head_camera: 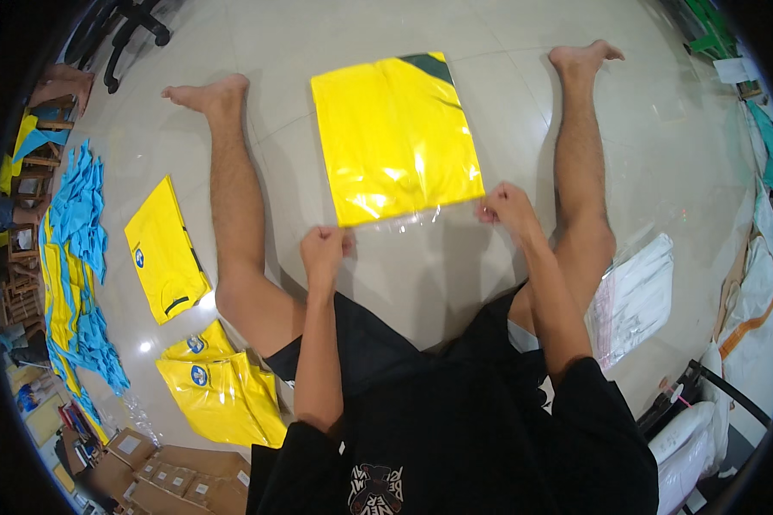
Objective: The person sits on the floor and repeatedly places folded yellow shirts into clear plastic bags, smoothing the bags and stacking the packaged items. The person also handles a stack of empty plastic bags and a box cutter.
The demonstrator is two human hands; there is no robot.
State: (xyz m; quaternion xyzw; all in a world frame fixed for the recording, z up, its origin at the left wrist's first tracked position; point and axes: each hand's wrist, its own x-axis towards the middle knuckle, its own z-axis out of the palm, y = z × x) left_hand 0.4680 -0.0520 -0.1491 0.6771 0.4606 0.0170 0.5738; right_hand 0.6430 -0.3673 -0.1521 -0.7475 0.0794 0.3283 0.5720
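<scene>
A folded yellow shirt (393, 135) with a dark green corner lies flat on the tiled floor between my outstretched legs. It is inside a clear plastic bag (413, 219), whose transparent edge extends past the cloth on the side nearest me. My left hand (323, 254) pinches this bag at its near left corner. At the near right corner, my right hand (507, 211) grips the plastic with curled fingers, slightly blurred.
Left of my leg lie a folded yellow shirt (164, 254) and several bagged yellow shirts (222, 393). Farther left is a pile of blue and yellow garments (77, 257). Clear plastic bags (638, 296) are stacked at right. Cardboard boxes (187, 473) stand lower left; another person's foot (64, 87) shows upper left.
</scene>
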